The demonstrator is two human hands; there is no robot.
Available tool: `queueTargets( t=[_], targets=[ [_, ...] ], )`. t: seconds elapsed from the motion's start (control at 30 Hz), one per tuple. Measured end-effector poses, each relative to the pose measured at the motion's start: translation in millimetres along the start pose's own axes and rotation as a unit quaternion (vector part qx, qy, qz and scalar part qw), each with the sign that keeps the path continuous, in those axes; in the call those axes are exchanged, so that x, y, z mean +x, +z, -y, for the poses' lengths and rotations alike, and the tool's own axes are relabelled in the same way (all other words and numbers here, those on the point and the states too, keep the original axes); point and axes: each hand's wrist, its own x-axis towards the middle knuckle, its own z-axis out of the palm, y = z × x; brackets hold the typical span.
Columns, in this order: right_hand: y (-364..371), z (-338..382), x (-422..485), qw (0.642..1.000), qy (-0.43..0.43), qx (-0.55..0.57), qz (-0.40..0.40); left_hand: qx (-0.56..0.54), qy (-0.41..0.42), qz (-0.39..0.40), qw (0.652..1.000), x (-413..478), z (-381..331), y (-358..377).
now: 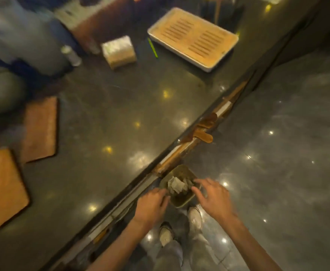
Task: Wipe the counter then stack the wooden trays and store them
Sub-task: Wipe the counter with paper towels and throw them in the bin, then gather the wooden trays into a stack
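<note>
Wooden trays lie on the dark tabletop (121, 106), well away from both hands: one slatted tray (193, 39) far ahead, two flat trays (40, 130) (3, 187) off to the left. Left hand (151, 205) and right hand (212, 195), fingers spread and released, flank a small bin (181, 200) with crumpled paper (176, 185) below the tabletop's edge.

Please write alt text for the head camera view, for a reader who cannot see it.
Both bare hands, left hand and right hand, reach over a small green bin holding crumpled paper on the floor beside a dark glossy counter. A slatted wooden tray and two flat brown wooden trays lie on the counter.
</note>
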Motion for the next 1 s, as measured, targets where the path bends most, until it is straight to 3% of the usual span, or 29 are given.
queueTargets(
  t=[0.23, 0.53, 0.73, 1.0],
  targets=[
    [-101.5, 107.7, 6.8, 0.985, -0.173, 0.003, -0.022, -0.026, -0.129, -0.169, 0.977, -69.4, -3.1, -97.8],
    [-116.1, 258.1, 37.0, 0.931, -0.359, -0.026, 0.063, -0.064, -0.325, -0.311, 0.891, -153.5, 81.3, -174.3],
    [-79.2, 353.3, 48.9, 0.915, -0.392, -0.039, 0.082, -0.061, -0.403, -0.367, 0.836, -205.7, 162.5, -204.4],
    [-12.8, 485.0, 60.0, 0.924, -0.37, -0.053, 0.082, -0.053, -0.42, -0.351, 0.835, -260.3, 284.5, -236.1]
  ],
)
